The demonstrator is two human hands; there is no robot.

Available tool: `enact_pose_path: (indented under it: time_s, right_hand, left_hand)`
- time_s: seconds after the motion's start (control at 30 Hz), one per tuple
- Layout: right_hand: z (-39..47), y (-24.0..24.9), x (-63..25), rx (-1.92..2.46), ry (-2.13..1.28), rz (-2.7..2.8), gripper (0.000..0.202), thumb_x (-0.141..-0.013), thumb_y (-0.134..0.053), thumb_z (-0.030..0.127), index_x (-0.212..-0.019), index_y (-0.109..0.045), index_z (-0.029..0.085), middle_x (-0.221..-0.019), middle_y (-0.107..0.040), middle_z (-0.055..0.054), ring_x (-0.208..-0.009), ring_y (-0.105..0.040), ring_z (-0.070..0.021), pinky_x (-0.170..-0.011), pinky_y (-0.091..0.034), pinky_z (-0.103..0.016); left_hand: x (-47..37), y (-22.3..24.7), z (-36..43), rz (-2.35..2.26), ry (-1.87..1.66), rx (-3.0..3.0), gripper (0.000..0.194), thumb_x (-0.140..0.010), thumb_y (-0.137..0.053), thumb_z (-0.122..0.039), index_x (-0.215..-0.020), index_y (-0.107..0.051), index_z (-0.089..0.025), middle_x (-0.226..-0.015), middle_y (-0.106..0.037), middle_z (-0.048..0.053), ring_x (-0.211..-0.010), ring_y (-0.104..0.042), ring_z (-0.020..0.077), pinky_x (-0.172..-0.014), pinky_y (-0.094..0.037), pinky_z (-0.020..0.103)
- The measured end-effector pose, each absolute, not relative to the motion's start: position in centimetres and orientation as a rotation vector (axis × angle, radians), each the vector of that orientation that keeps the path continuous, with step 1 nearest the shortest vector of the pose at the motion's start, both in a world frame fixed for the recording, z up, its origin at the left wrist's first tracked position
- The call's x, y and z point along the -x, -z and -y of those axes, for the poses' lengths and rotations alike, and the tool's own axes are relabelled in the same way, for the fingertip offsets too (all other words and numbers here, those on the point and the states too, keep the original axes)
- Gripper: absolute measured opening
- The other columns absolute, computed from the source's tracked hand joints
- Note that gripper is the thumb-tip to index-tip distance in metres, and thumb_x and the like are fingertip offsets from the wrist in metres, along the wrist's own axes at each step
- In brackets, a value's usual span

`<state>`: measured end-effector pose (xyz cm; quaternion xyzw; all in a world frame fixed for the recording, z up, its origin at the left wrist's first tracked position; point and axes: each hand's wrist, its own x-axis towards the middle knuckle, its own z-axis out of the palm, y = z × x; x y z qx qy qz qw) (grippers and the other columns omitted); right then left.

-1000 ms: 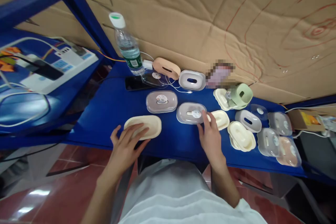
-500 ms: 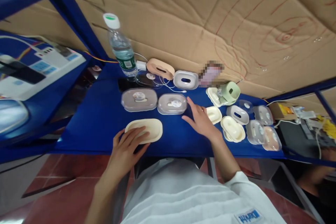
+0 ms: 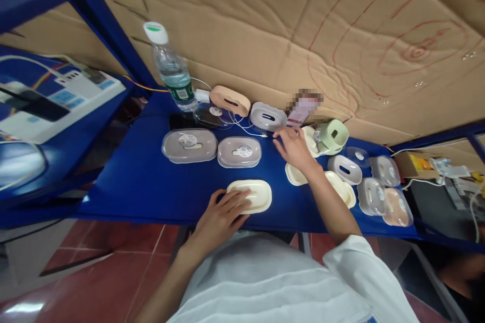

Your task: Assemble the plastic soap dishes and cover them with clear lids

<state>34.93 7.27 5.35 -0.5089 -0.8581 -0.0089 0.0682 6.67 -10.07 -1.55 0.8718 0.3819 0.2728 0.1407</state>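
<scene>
My left hand [image 3: 227,210] has its fingers spread over the top of a shallow cream oval tray [image 3: 259,196] near the front edge, with the thumb by its near rim. Beyond it sit two greyish oval boxes with clear covers and stickers, a left box [image 3: 189,149] and a right box [image 3: 237,156]. My right hand [image 3: 293,147] hangs in the air, thumb and fingers apart, just in front of a grey slotted cover [image 3: 268,116]. It holds nothing I can see. Under the right forearm, a cream piece [image 3: 295,174] and stacked cream pieces [image 3: 344,193] are partly hidden.
On the blue table [image 3: 136,181], a water bottle [image 3: 172,70], a peach slotted cover [image 3: 229,100] and a white cable stand at the back. A green slotted piece [image 3: 334,135] and several covered boxes [image 3: 372,196] crowd the right. A cardboard wall [image 3: 235,25] rises behind.
My left hand has moved right, carrying the cream tray along. My right hand has moved forward, away from the right greyish box, toward the grey slotted cover.
</scene>
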Motion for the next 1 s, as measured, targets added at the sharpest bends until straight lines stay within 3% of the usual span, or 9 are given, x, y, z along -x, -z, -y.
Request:
enact_pose_path:
  time_s: [0.1, 0.23, 0.4, 0.53, 0.63, 0.73, 0.8, 0.87, 1.0]
  right_hand:
    - [-6.9, -4.3, -34.6, 1.562, 0.061, 2.576, 0.038, -0.111, -0.046, 0.027, -0.145, -0.06, 0.014, -0.142, -0.069, -0.019, -0.128, -0.06, -0.0345, -0.115, -0.033, -0.052]
    - [-8.9, -3.3, -33.3, 1.654, 0.179, 2.487, 0.041, -0.112, -0.039, 0.025, -0.143, -0.062, 0.013, -0.138, -0.067, -0.022, -0.12, -0.06, -0.0359, -0.102, -0.041, -0.049]
    - [-9.6, -5.9, -32.1, 1.665, 0.091, 2.425, 0.037, -0.109, -0.035, 0.016, -0.118, -0.071, 0.012, -0.125, -0.073, -0.021, -0.12, -0.063, -0.0364, -0.116, -0.035, -0.059]
    - [-3.2, -10.1, -33.5, 1.456, -0.159, 2.238, 0.03, -0.114, -0.036, 0.028, -0.123, -0.064, 0.022, -0.128, -0.072, -0.012, -0.124, -0.064, -0.0299, -0.123, -0.036, -0.055]
    - [3.2, -11.7, -35.0, 1.492, -0.508, 1.956, 0.027, -0.116, -0.04, 0.043, -0.123, -0.062, 0.028, -0.11, -0.07, -0.006, -0.103, -0.067, -0.0245, -0.101, -0.053, -0.043]
    - [6.3, -10.1, -35.6, 1.565, -0.92, 1.723, 0.035, -0.115, -0.04, 0.054, -0.114, -0.064, 0.028, -0.092, -0.066, -0.002, -0.081, -0.063, -0.0194, -0.077, -0.055, -0.033]
    - [6.1, -7.7, -35.2, 1.557, -1.162, 1.679, 0.044, -0.113, -0.041, 0.061, -0.108, -0.066, 0.026, -0.088, -0.067, 0.0, -0.079, -0.063, -0.0178, -0.074, -0.055, -0.03]
    - [5.0, -5.4, -34.4, 1.517, -1.318, 1.675, 0.051, -0.112, -0.039, 0.065, -0.108, -0.069, 0.025, -0.09, -0.07, 0.0, -0.082, -0.066, -0.0178, -0.077, -0.057, -0.031]
    - [3.8, -3.3, -33.1, 1.476, -1.129, 1.738, 0.052, -0.114, -0.037, 0.06, -0.129, -0.073, 0.025, -0.121, -0.074, -0.009, -0.114, -0.07, -0.0227, -0.103, -0.058, -0.039]
  left_hand:
    - [-6.7, 1.5, 9.6, -1.088, -0.765, -2.533, 0.024, -0.106, -0.067, -0.028, -0.13, -0.073, -0.027, -0.146, -0.073, 0.008, -0.13, -0.07, 0.0241, -0.113, -0.041, 0.045]
    - [-6.3, 1.3, 9.3, -1.078, -0.751, -2.555, 0.033, -0.106, -0.067, -0.026, -0.138, -0.07, -0.029, -0.147, -0.073, 0.008, -0.132, -0.07, 0.0229, -0.117, -0.043, 0.044]
    - [-6.4, 1.4, 9.6, -1.135, -0.781, -2.513, 0.057, -0.105, -0.067, -0.023, -0.16, -0.053, -0.03, -0.16, -0.061, 0.012, -0.146, -0.062, 0.0263, -0.122, -0.048, 0.048]
    - [-6.4, 1.8, 10.2, -1.256, -0.845, -2.347, 0.075, -0.102, -0.071, -0.022, -0.168, -0.038, -0.032, -0.174, -0.042, 0.016, -0.157, -0.05, 0.0315, -0.119, -0.056, 0.05]
    - [-6.5, 1.6, 10.5, -1.323, -0.944, -2.256, 0.1, -0.095, -0.081, -0.024, -0.174, -0.02, -0.037, -0.183, -0.018, 0.019, -0.163, -0.04, 0.0376, -0.119, -0.056, 0.055]
    - [-7.0, 0.9, 10.4, -1.299, -1.045, -2.305, 0.122, -0.088, -0.089, -0.022, -0.174, -0.006, -0.042, -0.184, -0.006, 0.02, -0.166, -0.029, 0.0423, -0.12, -0.053, 0.062]
    - [-7.4, 0.3, 10.1, -1.217, -1.022, -2.372, 0.12, -0.088, -0.089, -0.023, -0.174, -0.007, -0.042, -0.184, -0.012, 0.019, -0.166, -0.03, 0.0415, -0.121, -0.052, 0.063]
    - [-7.7, 0.0, 9.8, -1.164, -0.98, -2.419, 0.105, -0.091, -0.085, -0.023, -0.173, -0.021, -0.04, -0.182, -0.023, 0.018, -0.164, -0.037, 0.0392, -0.122, -0.052, 0.061]
    - [-7.6, 0.1, 9.8, -1.293, -0.977, -2.44, 0.068, -0.096, -0.08, -0.021, -0.157, -0.052, -0.032, -0.169, -0.049, 0.017, -0.151, -0.056, 0.035, -0.119, -0.056, 0.058]
